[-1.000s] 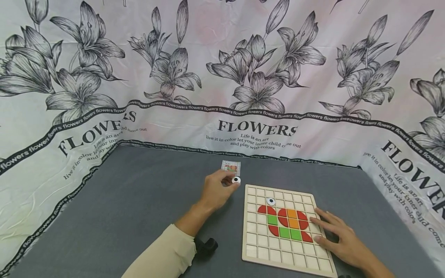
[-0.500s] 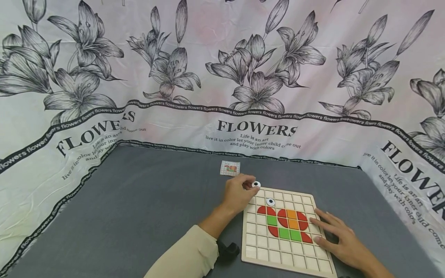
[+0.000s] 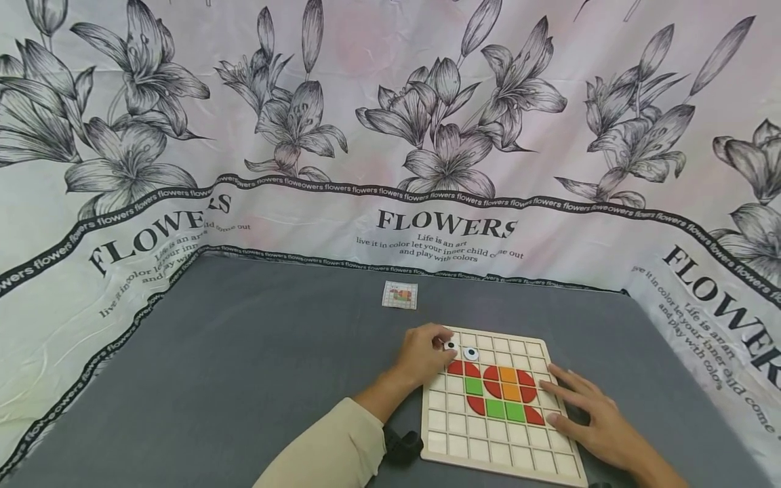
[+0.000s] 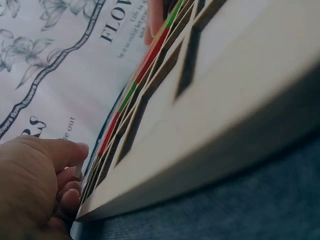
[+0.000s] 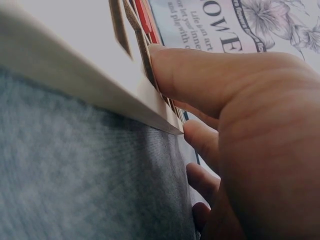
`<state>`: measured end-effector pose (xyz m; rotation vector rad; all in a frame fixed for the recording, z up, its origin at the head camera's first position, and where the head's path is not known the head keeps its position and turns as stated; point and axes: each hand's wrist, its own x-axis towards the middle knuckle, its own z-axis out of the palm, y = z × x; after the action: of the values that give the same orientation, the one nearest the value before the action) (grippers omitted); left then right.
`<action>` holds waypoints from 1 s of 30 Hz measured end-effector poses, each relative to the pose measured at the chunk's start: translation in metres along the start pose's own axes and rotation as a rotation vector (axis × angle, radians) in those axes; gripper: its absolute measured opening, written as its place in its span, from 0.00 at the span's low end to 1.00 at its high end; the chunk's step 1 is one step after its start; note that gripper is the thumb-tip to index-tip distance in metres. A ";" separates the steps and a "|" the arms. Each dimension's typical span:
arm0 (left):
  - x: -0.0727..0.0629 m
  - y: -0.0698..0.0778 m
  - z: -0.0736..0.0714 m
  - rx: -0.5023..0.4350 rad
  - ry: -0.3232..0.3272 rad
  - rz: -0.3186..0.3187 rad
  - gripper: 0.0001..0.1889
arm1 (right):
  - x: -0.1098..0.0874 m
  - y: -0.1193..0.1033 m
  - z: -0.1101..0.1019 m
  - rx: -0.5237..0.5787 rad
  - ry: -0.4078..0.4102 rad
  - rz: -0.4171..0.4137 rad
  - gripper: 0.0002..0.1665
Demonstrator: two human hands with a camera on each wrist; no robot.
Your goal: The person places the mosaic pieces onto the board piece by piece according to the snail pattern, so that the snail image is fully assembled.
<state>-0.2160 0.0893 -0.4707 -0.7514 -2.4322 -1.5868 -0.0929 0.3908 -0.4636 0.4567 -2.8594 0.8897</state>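
Note:
My left hand (image 3: 423, 352) pinches a white tile with a black-dot eye (image 3: 450, 346) between thumb and fingers, at the upper left cells of a wooden grid board (image 3: 451, 444). In the left wrist view only a pale edge of this eye tile (image 4: 78, 170) shows. Just right of it a matching eye tile (image 3: 470, 353) lies on the board. Below are red curved pieces (image 3: 476, 405), green squares (image 3: 495, 409) and orange squares (image 3: 510, 392) set in the grid. My right hand (image 3: 594, 420) rests on the board's right edge, thumb on top and fingers spread.
Beyond the board's far left corner a small picture card (image 3: 399, 295) lies on the dark grey tabletop (image 3: 256, 352). A flower-printed curtain (image 3: 342, 224) borders the table at the back and sides. A black wrist strap part (image 3: 403, 447) hangs below my left sleeve.
My left hand has carried the eye tile rightward from near the picture card, then down over the board's upper left cells. My right hand has stayed at the board's right edge.

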 end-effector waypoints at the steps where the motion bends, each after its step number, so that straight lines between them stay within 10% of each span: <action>1: 0.001 -0.001 0.001 0.023 -0.011 0.010 0.12 | 0.000 0.000 0.000 -0.001 0.000 0.000 0.28; 8: 0.002 -0.001 0.003 0.065 -0.050 0.040 0.15 | 0.000 0.003 -0.004 0.001 0.001 -0.012 0.28; 16: -0.002 -0.007 0.003 0.016 0.046 0.140 0.09 | -0.001 0.002 -0.006 0.003 -0.004 -0.008 0.29; 30: -0.007 -0.001 0.001 0.005 0.018 0.087 0.08 | -0.007 0.003 -0.004 0.003 0.012 -0.027 0.29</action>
<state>-0.2107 0.0876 -0.4745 -0.8272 -2.3558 -1.5484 -0.0871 0.3974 -0.4635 0.4874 -2.8346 0.8890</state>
